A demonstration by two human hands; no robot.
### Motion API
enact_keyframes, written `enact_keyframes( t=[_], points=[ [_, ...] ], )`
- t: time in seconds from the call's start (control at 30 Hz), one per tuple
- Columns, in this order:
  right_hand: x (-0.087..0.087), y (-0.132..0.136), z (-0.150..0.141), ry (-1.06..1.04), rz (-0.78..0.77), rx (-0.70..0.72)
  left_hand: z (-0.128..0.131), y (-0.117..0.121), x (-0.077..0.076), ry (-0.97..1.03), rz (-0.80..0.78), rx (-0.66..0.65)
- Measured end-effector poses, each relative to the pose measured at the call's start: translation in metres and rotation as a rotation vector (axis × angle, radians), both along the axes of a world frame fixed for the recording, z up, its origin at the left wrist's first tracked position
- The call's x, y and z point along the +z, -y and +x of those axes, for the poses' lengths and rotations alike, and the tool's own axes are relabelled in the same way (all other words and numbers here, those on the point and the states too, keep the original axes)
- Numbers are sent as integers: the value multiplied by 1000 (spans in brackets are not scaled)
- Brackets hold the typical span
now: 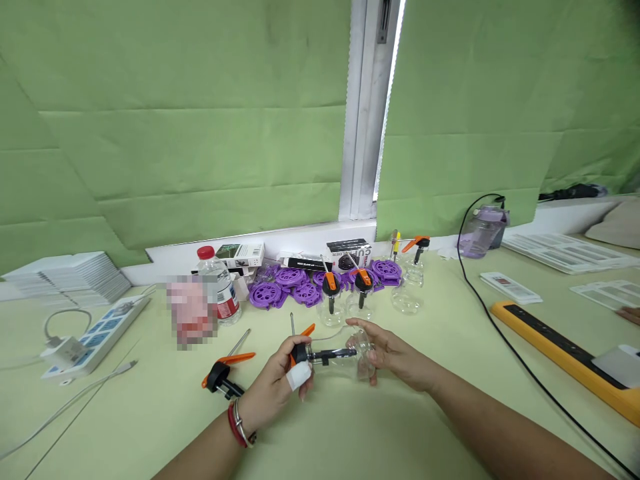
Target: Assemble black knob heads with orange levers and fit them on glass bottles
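My left hand (280, 377), with a white wrap on one digit, is closed round a black pump head with an orange lever (299, 353) and a thin metal rod. My right hand (393, 353) grips the wide end of a clear bottle (345, 373) lying on its side in the air. The pump's black stem (335, 355) reaches into the bottle; whether the head is seated on the neck I cannot tell. Left of my left hand, a second black-and-orange pump head (220, 377) lies on the table. Beyond my hands stand two clear bottles (330, 313) with such heads fitted.
Purple plastic discs (290, 277) and small boxes (350, 250) lie along the wall. A red-capped bottle (227, 300) stands at left, near a power strip (95, 337). A black cable (505, 333) and a yellow-and-black bar (565, 360) cross the right side. Another person's hand (629, 315) shows at far right.
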State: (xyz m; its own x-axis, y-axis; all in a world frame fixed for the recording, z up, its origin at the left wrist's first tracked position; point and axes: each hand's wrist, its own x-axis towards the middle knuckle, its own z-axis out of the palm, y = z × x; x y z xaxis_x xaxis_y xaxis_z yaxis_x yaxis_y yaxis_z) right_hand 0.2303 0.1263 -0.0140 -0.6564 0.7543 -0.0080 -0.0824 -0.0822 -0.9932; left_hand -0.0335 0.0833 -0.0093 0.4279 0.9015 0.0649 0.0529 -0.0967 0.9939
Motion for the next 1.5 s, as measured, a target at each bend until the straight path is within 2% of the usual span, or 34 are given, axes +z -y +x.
enact_keyframes(
  t=[0.33,0.47,0.73,1.1,1.2,1.37,1.5],
  points=[
    [-11,0,-7,67,-144,-86,1,2,1,-47,3,-26],
    [-14,0,-9,115,-197,-75,1,2,0,-56,7,-30],
    [2,1,1,-17,18,-9,0,0,-2,0,10,12],
    [-12,-2,-4,83,-68,-52,0,1,0,-13,3,-22],
    [-10,-1,-1,77,-67,-42,0,1,-1,-15,-4,-34],
    [2,1,6,-1,-11,62,-1,1,1,0,-20,-48],
    [1,2,2,-19,-45,51,-2,2,4,-16,-16,-34]
  ],
)
